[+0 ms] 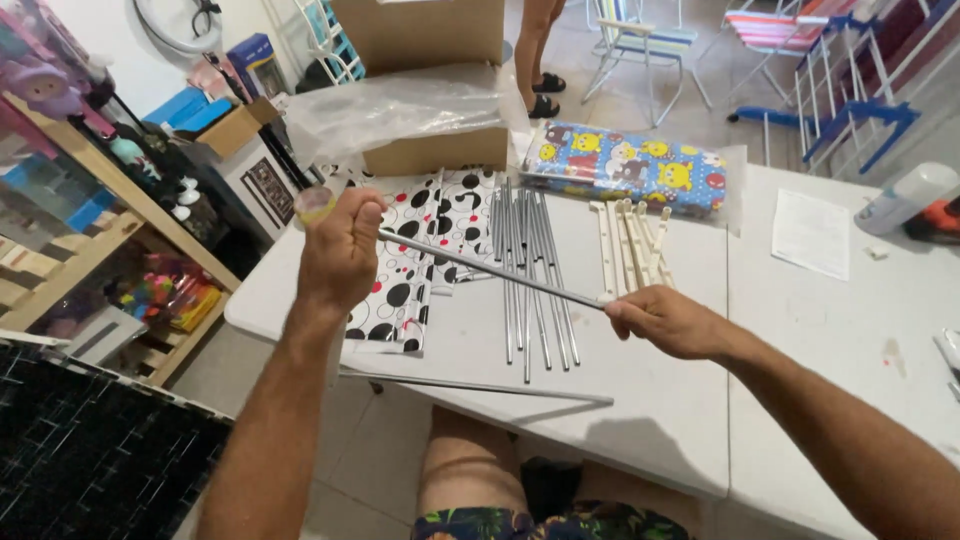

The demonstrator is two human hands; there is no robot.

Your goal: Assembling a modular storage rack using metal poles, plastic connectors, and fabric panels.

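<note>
My left hand (342, 248) is clenched around one end of a thin silver metal rod (490, 270), with a small clear cap or roll (313, 203) pinched at the top of the fist. My right hand (664, 318) pinches the rod's other end. The rod hangs slanted above the white table (660, 400). Under it lies a bundle of several more silver rods (530, 260). Beside them are white plastic connector strips (632, 245) and a folded white fabric with black and red dots (420, 250). Another single rod (480, 387) lies near the table's front edge.
A colourful cartoon-print package (630, 165) and a cardboard box under clear plastic (420, 120) sit at the back. A paper sheet (812, 232) and a white bottle (905, 197) lie at right. Wooden shelves (90, 260) stand left. A person's legs (538, 50) and folding chairs (640, 45) stand behind.
</note>
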